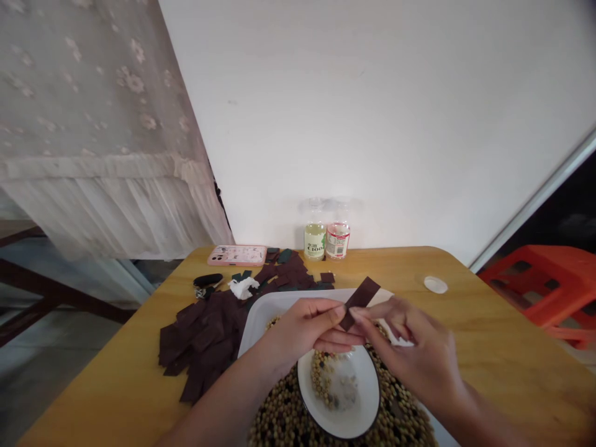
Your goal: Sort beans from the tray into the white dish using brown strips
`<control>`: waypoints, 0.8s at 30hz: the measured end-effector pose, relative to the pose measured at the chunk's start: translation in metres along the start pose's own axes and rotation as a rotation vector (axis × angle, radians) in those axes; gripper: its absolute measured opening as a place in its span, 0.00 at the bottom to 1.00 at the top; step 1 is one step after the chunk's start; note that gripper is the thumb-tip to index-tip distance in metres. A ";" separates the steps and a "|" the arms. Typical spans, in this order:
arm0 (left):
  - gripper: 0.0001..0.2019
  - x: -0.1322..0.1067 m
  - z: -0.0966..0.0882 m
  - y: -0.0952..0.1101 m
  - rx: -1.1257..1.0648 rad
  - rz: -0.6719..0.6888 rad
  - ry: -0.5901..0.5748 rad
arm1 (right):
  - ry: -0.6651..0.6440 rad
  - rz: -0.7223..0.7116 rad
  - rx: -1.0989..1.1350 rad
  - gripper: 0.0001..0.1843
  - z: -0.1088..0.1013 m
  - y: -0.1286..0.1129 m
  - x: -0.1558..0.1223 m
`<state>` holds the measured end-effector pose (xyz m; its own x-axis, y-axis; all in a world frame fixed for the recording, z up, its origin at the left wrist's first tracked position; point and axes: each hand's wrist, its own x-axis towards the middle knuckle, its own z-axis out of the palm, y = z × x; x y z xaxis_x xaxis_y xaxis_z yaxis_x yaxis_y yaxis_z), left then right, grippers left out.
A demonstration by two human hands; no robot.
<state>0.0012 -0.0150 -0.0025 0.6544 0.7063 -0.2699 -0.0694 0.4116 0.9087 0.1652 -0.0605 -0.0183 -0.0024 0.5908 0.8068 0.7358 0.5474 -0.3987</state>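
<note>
Between the fingertips of my left hand (321,326) and my right hand (410,338) is a dark maroon rectangular strip (363,301), tilted up to the right. Both hands pinch its lower end. Right below them, a white dish (367,413) holds some small tan beads and a cloudy patch. The dish rests on many tan and dark round beads (279,413) that fill a white tray (261,307). A large pile of similar maroon pieces (209,332) lies left of the tray, partly behind my left forearm.
On the wooden table (503,347) stand two bottles (315,239) against the wall. A pink phone (237,255), black keys (207,280), crumpled tissue (243,287) and dark green pieces (285,256) lie at the back left. A round white lid (435,284) is at the right, beyond it a red stool (544,288).
</note>
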 end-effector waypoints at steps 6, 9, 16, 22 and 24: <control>0.13 0.000 -0.001 0.000 0.040 0.010 -0.011 | -0.013 0.009 -0.010 0.17 0.000 0.003 0.001; 0.14 0.001 -0.002 0.000 0.070 0.003 -0.008 | 0.030 0.027 -0.020 0.14 0.000 0.003 0.002; 0.15 -0.001 -0.002 0.004 0.127 -0.028 -0.038 | -0.005 0.043 -0.025 0.11 0.001 0.005 0.002; 0.13 0.000 -0.002 0.004 0.112 -0.030 -0.018 | 0.000 0.120 0.012 0.21 0.001 0.004 0.003; 0.13 0.001 -0.002 0.004 0.109 -0.031 -0.025 | -0.009 0.130 0.023 0.21 0.001 0.003 0.003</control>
<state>-0.0003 -0.0117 0.0001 0.6738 0.6790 -0.2915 0.0327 0.3667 0.9298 0.1667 -0.0565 -0.0172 0.0855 0.6628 0.7439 0.7146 0.4795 -0.5093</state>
